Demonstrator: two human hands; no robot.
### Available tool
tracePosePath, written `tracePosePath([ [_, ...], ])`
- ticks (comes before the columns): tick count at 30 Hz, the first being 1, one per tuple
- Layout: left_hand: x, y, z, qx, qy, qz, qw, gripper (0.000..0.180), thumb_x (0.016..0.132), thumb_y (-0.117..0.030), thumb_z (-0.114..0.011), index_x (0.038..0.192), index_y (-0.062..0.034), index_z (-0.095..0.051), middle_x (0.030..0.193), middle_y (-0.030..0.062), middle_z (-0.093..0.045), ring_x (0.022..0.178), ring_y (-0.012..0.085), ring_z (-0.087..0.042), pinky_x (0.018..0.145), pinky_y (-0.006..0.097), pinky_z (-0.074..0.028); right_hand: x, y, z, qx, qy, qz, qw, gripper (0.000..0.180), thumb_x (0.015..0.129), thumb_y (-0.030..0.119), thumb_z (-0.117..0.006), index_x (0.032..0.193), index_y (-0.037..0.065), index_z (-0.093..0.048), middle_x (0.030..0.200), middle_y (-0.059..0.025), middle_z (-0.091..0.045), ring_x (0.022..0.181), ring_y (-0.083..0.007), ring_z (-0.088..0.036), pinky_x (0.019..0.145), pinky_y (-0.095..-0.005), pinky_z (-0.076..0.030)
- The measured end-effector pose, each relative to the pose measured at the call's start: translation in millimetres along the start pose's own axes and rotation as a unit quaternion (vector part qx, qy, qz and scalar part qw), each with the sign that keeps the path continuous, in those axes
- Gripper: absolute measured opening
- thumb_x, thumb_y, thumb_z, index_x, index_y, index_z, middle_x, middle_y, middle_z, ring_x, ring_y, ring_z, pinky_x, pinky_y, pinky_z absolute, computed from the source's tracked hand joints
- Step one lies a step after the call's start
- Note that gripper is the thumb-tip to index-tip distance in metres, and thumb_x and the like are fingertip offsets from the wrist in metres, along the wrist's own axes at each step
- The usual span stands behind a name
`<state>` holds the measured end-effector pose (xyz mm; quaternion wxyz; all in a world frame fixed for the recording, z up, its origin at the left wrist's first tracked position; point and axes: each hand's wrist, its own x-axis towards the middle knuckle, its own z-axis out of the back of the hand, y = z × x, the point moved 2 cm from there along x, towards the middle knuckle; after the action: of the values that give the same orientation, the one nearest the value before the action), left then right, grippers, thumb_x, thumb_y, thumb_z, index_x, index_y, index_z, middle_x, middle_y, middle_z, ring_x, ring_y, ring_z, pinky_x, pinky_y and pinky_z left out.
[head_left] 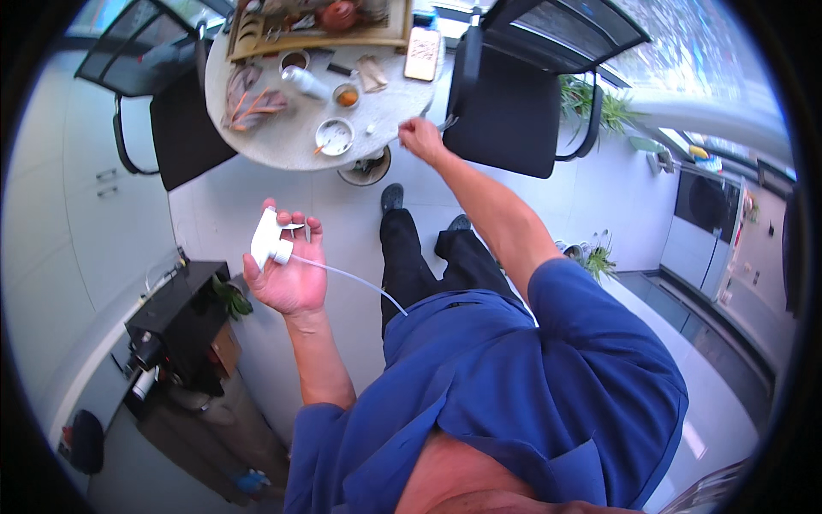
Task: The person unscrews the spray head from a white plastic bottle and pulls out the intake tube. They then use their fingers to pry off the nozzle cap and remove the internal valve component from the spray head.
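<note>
My left hand (294, 278) holds a white trigger spray head (269, 240), its palm turned up and fingers curled around it. A thin clear dip tube (351, 277) runs from the spray head toward my blue shirt. My right hand (419, 137) is closed at the right edge of the round table (291, 152). Something thin and shiny shows beside its fingers, too small to name. Left of that hand are a small white piece (370, 130) and a white bowl (334, 137) with an orange stick at its rim. A white bottle (306, 83) lies near a jar with orange contents (346, 95).
A wooden tray (385, 36) with a reddish teapot (339, 14) stands at the table's far side. A phone (422, 55) and a crumpled cloth (244, 98) lie on the tabletop. Black chairs (505, 120) flank the table. A planter (366, 171) sits below its near edge.
</note>
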<state>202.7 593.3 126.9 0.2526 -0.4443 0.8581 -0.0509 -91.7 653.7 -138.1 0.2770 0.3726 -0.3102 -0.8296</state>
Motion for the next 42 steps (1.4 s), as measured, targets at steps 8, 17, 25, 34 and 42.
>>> tracePosePath([
  [8, 40, 123, -90, 0.052, 0.118, 0.157, 0.979, 0.088, 0.080, -0.046, -0.071, 0.145, 0.0029, -0.036, 0.115, 0.0128, -0.056, 0.113, 0.0268, -0.051, 0.107, 0.044, -0.033, -192, -116, 112, 0.159, -0.030, -0.177, 0.971, 0.032, 0.092, 0.027, -0.056, 0.078, 0.002, -0.070, 0.066, -0.0084, -0.069, 0.057, -0.0185, -0.067, 0.059, -0.0349, -0.054],
  [17, -3, 370, -231, 0.067, 0.292, 0.367, 0.881, 0.085, 0.084, -0.039, -0.070, 0.147, 0.0039, -0.032, 0.118, 0.0172, -0.057, 0.115, 0.0297, -0.053, 0.109, 0.044, -0.036, -355, -275, 282, 0.200, -0.307, -0.294, 0.883, 0.052, 0.095, 0.052, -0.052, 0.073, 0.006, -0.067, 0.072, -0.0126, -0.066, 0.066, -0.0261, -0.062, 0.066, -0.0395, -0.050],
  [25, -90, 602, -323, 0.011, 0.322, 0.515, 0.795, 0.080, 0.087, -0.035, -0.070, 0.144, 0.0083, -0.034, 0.121, 0.0215, -0.057, 0.121, 0.0341, -0.051, 0.114, 0.045, -0.033, -477, -367, 400, 0.471, -0.461, -0.246, 0.711, 0.030, 0.095, 0.032, -0.062, 0.084, 0.004, -0.061, 0.070, -0.0023, -0.060, 0.055, -0.0087, -0.053, 0.048, -0.0249, -0.042],
  [34, -141, 830, -381, 0.015, 0.356, 0.576, 0.736, 0.066, 0.090, -0.035, -0.067, 0.139, 0.0025, -0.043, 0.127, 0.0180, -0.057, 0.126, 0.0319, -0.049, 0.117, 0.043, -0.031, -532, -414, 543, 0.485, -0.575, -0.224, 0.619, 0.022, 0.095, 0.024, -0.064, 0.103, 0.003, -0.064, 0.087, -0.0031, -0.065, 0.073, -0.0095, -0.061, 0.064, -0.0223, -0.049],
  [42, -234, 1031, -393, 0.102, 0.416, 0.616, 0.661, 0.062, 0.088, -0.010, -0.070, 0.138, -0.0098, -0.035, 0.131, 0.0169, -0.052, 0.125, 0.0275, -0.048, 0.114, 0.041, -0.033, -554, -408, 736, 0.298, -0.683, -0.141, 0.652, 0.035, 0.087, 0.017, -0.074, 0.115, -0.001, -0.062, 0.100, -0.0087, -0.067, 0.090, -0.0173, -0.065, 0.080, -0.0309, -0.053],
])
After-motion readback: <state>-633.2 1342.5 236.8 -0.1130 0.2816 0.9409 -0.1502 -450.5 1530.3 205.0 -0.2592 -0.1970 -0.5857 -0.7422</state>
